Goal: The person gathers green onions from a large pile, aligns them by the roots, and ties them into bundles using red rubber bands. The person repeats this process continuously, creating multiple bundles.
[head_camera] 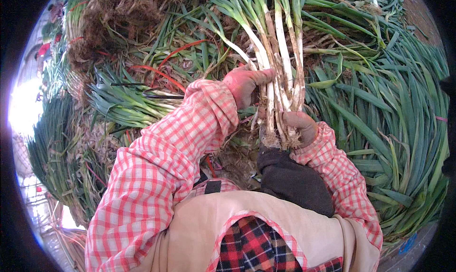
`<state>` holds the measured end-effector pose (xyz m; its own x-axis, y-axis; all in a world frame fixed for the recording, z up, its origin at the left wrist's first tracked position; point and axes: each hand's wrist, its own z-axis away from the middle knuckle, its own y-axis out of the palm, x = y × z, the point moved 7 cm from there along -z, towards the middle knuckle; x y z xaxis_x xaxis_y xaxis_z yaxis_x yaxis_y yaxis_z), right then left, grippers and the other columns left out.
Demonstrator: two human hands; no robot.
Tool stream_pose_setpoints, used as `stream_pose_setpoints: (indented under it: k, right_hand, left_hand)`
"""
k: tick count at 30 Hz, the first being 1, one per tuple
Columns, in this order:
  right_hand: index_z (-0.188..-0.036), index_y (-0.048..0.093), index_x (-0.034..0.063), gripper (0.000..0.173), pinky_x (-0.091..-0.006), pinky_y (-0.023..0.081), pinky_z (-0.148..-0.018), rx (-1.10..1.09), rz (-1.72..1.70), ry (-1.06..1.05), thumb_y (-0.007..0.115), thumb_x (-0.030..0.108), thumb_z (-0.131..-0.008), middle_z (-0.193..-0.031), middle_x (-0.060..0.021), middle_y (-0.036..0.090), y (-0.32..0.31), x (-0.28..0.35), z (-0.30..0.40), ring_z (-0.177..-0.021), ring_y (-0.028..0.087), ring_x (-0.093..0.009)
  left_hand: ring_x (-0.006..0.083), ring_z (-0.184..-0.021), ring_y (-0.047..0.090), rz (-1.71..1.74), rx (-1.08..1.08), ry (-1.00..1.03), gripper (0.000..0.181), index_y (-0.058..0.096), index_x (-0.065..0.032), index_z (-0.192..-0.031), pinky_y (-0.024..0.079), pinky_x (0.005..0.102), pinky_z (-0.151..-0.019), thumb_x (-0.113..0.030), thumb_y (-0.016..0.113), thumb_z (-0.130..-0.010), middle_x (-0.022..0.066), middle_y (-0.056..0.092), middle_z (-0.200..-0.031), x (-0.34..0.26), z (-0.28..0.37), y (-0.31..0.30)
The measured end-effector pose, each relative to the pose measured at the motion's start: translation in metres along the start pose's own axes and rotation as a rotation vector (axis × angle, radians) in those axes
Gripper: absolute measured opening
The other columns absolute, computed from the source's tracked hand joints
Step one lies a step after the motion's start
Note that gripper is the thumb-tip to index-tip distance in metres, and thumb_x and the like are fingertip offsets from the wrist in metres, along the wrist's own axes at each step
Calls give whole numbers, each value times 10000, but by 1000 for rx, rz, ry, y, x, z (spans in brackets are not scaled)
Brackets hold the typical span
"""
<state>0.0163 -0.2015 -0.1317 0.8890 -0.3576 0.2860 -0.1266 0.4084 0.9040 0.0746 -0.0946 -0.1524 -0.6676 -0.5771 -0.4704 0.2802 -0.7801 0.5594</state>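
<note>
A bunch of long green onions (279, 54) stands upright before me, leaves towards the top of the picture and roots towards my lap. My left hand (245, 85), in a reddish, soiled glove, is at the left side of the white stalks with a finger laid across them. Low down, just above the roots, my right hand (301, 126) grips the bunch from the right; part of its fingers is hidden behind the stalks. Left of my left forearm lies a smaller bundle of green onions (133, 106), with dark metal prongs beside and over it.
Large heaps of green onions lie on the right (388, 118) and left (58, 154). Rooty bundles (103, 26) are stacked at the upper left. A loose red strap (160, 72) curves over leaf scraps near my left sleeve. People are small at the far left edge.
</note>
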Motion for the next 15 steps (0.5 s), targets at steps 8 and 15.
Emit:
stream_pose_setpoints:
  k: [8, 15]
  right_hand:
    - [-1189, 447, -71, 565, -426, 530, -740, -97, -125, 6, 672, 207, -751, -1039, -148, 579, -9, 14, 14, -872, 608, -261]
    - [-1129, 519, -23, 413, -325, 511, -663, -276, 60, -52, 593, 147, -760, -897, -113, 614, -16, 19, 12, -732, 612, -199]
  left_hand:
    - [258, -771, 636, -62, -26, -159, 273, 527, 10, -1045, 545, 464, -636, -217, 534, -894, 115, 631, -915, -4, 1, -13]
    - [122, -622, 549, -889, -103, -82, 276, 604, -31, -871, 451, 280, -595, -302, 555, -886, 57, 607, -726, 17, 34, -3]
